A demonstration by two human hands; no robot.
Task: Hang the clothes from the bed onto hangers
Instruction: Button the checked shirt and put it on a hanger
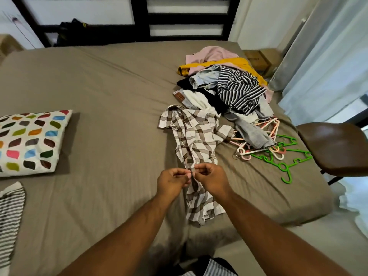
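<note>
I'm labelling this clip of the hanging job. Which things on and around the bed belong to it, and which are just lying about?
Part of the job: plaid shirt, pinched by left hand and right hand; clothes pile; pink and green hangers.
Just lying about: patterned pillow; brown chair; cardboard box.

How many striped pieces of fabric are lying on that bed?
2. A black-and-white striped garment tops the clothes pile on the right of the brown bed; a second striped cloth lies at its left edge. The pile may hide more.
</note>
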